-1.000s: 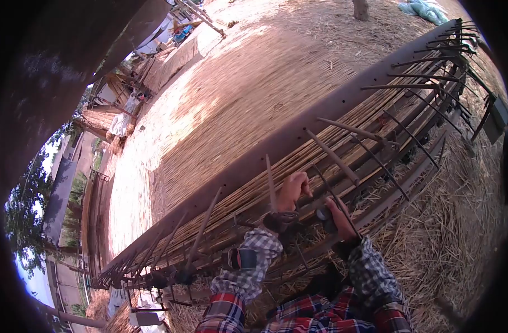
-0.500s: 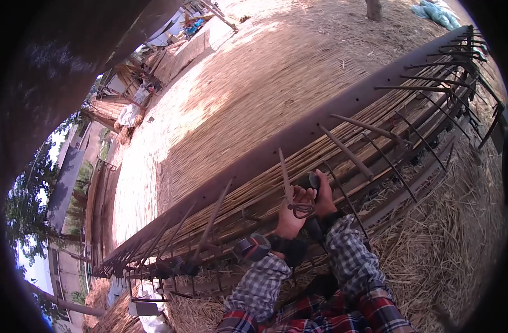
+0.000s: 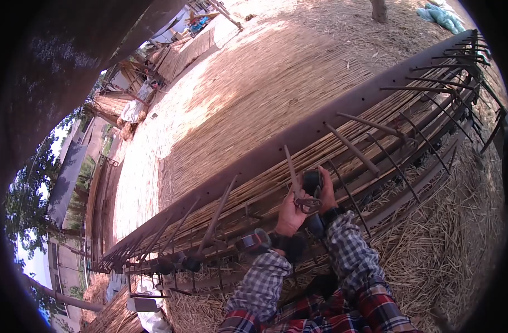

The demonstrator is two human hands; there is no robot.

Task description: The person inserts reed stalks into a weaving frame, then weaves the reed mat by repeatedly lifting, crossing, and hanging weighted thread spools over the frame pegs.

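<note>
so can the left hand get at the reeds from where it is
Probably yes: the reeds lie just beyond the left hand, though a peg stands right by its fingers.

Sunlight bleaches the left of the straw-coloured reed mat [image 3: 254, 105]; shade dims its right; fisheye distortion bows the edges.

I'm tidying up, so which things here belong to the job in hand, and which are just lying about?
Likely the job's:
- long brown beam
- rods
- reed mat
- dark object in the right hand

Seemingly lying about:
- loose straw
- pale blue bundle
</note>
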